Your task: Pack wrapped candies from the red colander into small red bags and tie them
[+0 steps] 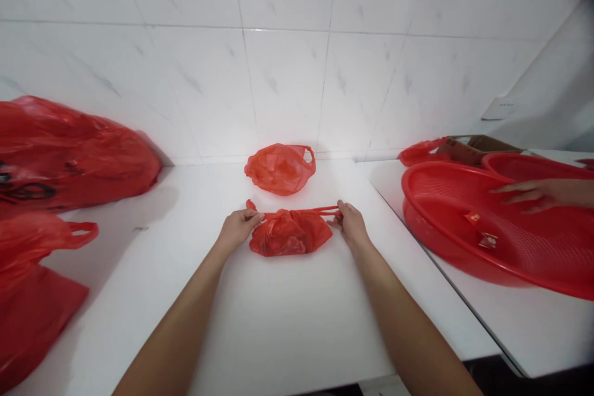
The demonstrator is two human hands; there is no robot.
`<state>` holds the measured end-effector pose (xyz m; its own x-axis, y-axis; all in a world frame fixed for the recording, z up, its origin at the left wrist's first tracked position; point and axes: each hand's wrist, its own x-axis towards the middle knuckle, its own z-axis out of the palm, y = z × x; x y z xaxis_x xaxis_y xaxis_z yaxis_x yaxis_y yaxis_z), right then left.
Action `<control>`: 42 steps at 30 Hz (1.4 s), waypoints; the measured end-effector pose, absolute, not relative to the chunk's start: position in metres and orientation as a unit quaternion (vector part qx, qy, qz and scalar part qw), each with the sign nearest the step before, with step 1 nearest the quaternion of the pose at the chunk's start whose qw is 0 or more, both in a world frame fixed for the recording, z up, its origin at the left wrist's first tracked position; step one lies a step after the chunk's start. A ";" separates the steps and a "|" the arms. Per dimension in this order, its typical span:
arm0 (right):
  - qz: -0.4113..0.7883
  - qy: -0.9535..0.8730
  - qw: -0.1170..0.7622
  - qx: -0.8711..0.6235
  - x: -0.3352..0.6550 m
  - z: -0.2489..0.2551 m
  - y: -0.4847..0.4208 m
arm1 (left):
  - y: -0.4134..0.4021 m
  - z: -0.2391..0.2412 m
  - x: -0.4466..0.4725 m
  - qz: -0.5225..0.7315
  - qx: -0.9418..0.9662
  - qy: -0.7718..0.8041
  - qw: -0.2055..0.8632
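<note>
A small filled red plastic bag (288, 234) lies on the white table (278, 315) in front of me. My left hand (237, 227) is closed on the bag's left handle. My right hand (350, 223) is closed on the right handle, which is stretched out sideways from the bag's top. Behind it, near the wall, sits a second small red bag (279, 167) with its handle loop up.
Large red plastic bags (69, 151) pile at the left, with more of these bags (32, 284) at the table's left edge. On an adjoining table at right stand big red mesh baskets (501, 229) holding small packets; another person's hand (538, 193) rests over them. A cardboard box (477, 147) sits behind.
</note>
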<state>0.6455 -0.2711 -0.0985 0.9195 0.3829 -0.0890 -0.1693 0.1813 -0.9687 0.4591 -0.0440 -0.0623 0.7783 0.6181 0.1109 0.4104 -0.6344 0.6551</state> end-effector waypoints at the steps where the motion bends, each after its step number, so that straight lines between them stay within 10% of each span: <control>1: 0.188 -0.088 0.766 -0.609 0.646 -0.099 -0.271 | -0.048 -0.059 0.459 0.174 0.892 0.295 0.294; 11: 0.227 -0.080 0.778 -0.580 0.648 -0.099 -0.277 | -0.122 -0.041 0.499 0.144 0.958 0.165 0.184; 20: 0.247 -0.060 0.757 -0.602 0.651 -0.097 -0.270 | -0.025 0.014 0.438 0.021 0.945 0.229 0.234; 28: 0.216 -0.083 0.747 -0.624 0.646 -0.098 -0.268 | 0.020 0.018 0.449 0.188 0.907 0.364 0.095; 42: 0.209 -0.157 0.701 -0.663 0.639 -0.090 -0.266 | -0.042 -0.031 0.534 0.199 0.889 0.306 0.278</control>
